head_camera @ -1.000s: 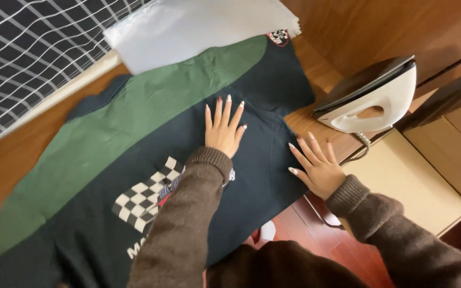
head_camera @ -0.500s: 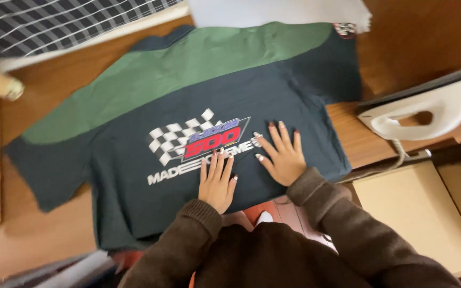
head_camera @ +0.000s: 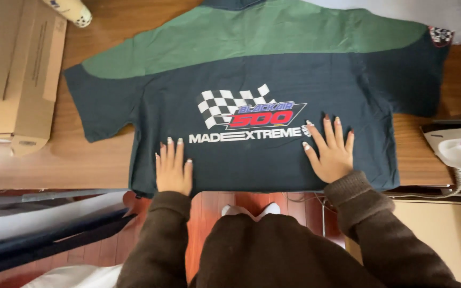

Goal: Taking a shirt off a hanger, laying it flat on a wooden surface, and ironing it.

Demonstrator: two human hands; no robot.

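Both of my hands lie flat on a dark navy short-sleeved shirt with a green shoulder panel [head_camera: 252,80], which is spread back-side up across the brown wooden desk [head_camera: 97,160]. My left hand [head_camera: 174,169] presses the lower hem area on the left side, its fingers [head_camera: 169,152] straight and close together, holding nothing. My right hand [head_camera: 331,152] rests palm down further right, near the hem too, its fingers [head_camera: 327,128] fanned a little wider and also gripping nothing. Between and just above my hands sits the shirt's printed emblem, a black-and-white chequered flag with red and blue lettering [head_camera: 252,112]; my right fingertips touch the end of the white line of print beneath it. The collar points away from me, the hem hangs close to the desk's near edge.

A white steam iron [head_camera: 457,149] rests at the right edge of the desk, just beside the shirt's right side, with its cord trailing down. A flattened brown cardboard box [head_camera: 17,74] lies at the left, apart from the left sleeve. A pale grey cloth [head_camera: 433,13] shows at the top right, partly under the right sleeve. My brown knitted sleeves [head_camera: 358,200] cover both wrists.
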